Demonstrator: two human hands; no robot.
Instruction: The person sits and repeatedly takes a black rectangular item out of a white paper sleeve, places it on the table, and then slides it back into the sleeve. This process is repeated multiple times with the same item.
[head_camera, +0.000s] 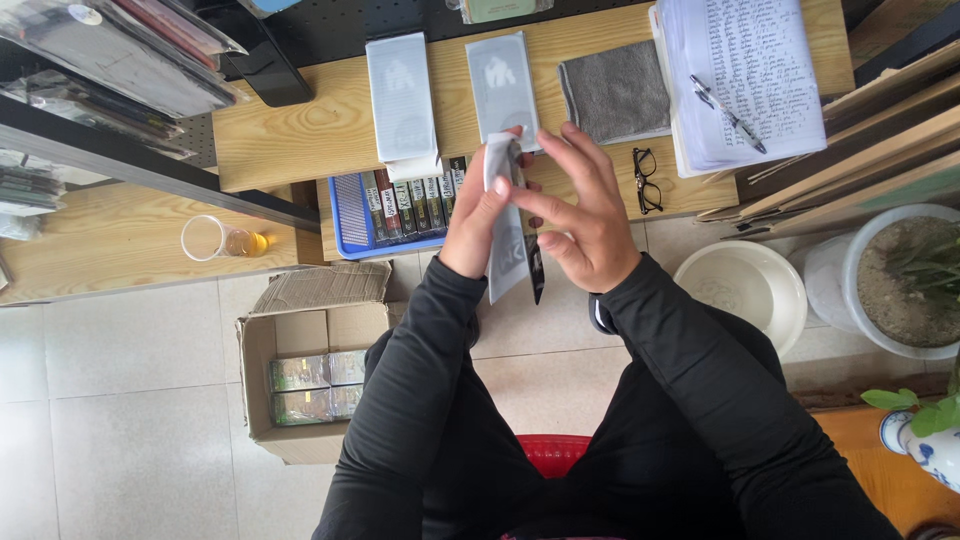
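Note:
My left hand (478, 220) grips a long, flat white pouch (507, 250) that hangs upright in front of me. My right hand (585, 215) is against the pouch's right side, thumb and fingers pinching near its top, with a thin dark strip (536, 272) hanging beside the pouch under it. Both arms wear black sleeves. On the wooden desk (300, 130) just beyond the hands lie two more white pouches (402, 95) (500, 82), flat and side by side.
A blue tray (350, 215) with several small boxes stands at the desk's edge. A grey cloth (615, 92), glasses (646, 180), and a notebook (750, 70) with a pen lie to the right. An open cardboard box (300, 380), white bowl (745, 285), plant pot (900, 280) and plastic cup (205, 238) surround me.

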